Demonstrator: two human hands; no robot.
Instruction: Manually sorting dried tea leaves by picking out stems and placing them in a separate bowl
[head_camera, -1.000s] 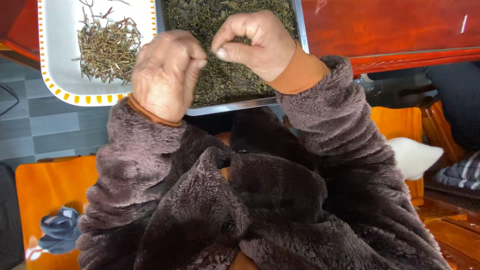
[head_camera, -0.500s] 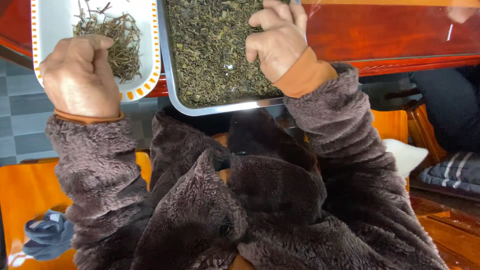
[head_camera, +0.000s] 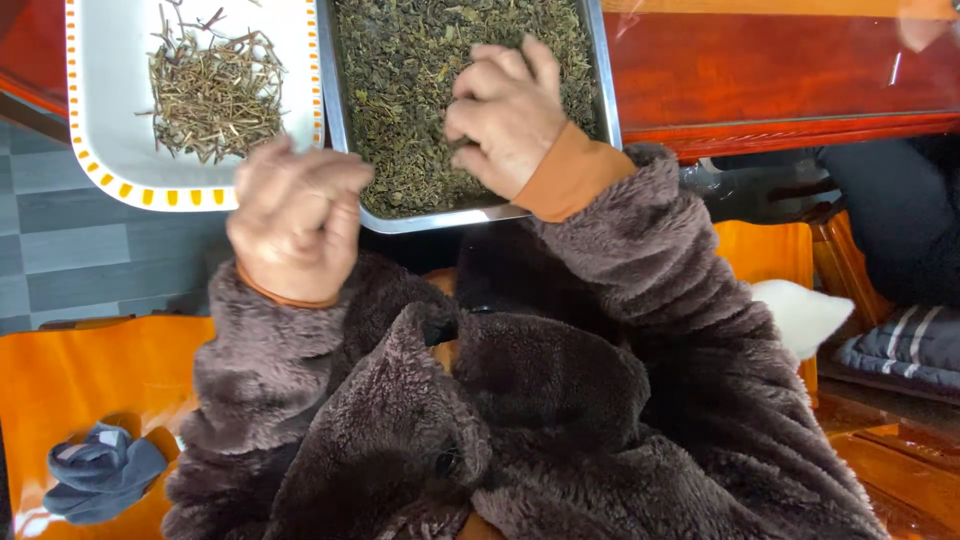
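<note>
Down at the near edge of the red wooden table (head_camera: 780, 70), the right hand (head_camera: 505, 115) rests on the dried green leaves (head_camera: 410, 90) that fill the metal tray (head_camera: 330, 120), its fingers (head_camera: 490, 65) curled loosely into the pile; whether they pinch anything cannot be told. Just off the table edge, the left hand (head_camera: 295, 220) hangs in the air, blurred, its fingers bent inward in a loose fist, and what they hold, if anything, cannot be told. Beside the tray, toward the left end, the white dish with an orange dotted rim (head_camera: 110, 150) carries a small heap of brown stems (head_camera: 215, 95). Both sleeves are fuzzy brown fleece with orange cuffs (head_camera: 570, 175).
</note>
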